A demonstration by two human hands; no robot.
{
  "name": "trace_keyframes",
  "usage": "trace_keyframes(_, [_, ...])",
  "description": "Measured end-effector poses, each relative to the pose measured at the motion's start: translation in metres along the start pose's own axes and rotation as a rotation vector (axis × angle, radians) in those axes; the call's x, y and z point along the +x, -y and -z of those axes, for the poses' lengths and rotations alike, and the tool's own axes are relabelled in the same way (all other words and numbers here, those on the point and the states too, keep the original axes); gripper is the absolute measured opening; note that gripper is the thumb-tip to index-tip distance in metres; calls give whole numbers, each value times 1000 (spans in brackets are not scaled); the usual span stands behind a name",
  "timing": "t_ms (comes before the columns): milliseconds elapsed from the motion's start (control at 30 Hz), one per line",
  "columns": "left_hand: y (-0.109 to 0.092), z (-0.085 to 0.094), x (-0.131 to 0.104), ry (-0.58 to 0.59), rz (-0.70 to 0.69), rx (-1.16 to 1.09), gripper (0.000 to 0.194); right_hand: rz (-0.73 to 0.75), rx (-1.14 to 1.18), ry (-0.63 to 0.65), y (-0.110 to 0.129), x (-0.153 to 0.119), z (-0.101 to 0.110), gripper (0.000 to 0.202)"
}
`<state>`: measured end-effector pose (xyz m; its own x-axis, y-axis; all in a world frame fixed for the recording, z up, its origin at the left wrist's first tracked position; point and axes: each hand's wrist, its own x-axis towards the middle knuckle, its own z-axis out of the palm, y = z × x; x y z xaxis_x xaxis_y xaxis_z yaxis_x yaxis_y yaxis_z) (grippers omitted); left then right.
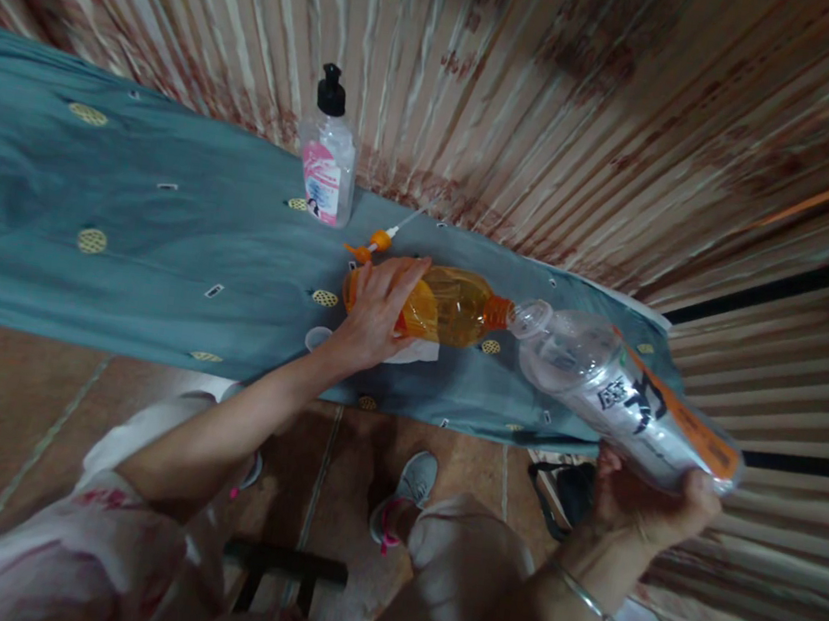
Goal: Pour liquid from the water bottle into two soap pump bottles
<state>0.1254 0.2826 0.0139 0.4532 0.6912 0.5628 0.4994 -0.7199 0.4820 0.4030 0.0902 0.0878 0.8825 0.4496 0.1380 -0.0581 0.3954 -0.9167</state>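
My left hand (378,308) is wrapped over an orange bottle (464,307) that holds yellow liquid and points its neck to the right. In my right hand (651,506) is a large clear plastic bottle (626,402) with an orange and silver label, tilted with its mouth toward the left. The two bottle mouths meet or nearly meet; contact is hard to tell. Just behind my left hand lies an orange pump top (380,241) with a thin tube. A white paper (413,352) shows partly under the orange bottle.
A clear pump bottle (329,174) with a black top stands at the back by the pleated curtain (444,72). A small clear cap (318,339) lies near the front edge of the blue cloth-covered table (159,229).
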Motion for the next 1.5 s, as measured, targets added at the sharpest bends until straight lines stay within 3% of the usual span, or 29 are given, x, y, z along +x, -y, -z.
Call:
trace_keyframes(900, [1, -2, -1, -6, 15, -12, 90, 1, 14, -1, 1, 1, 0, 47])
trace_keyframes(1500, [2, -1, -1, 2, -1, -12, 92, 18, -1, -5, 2, 2, -1, 40])
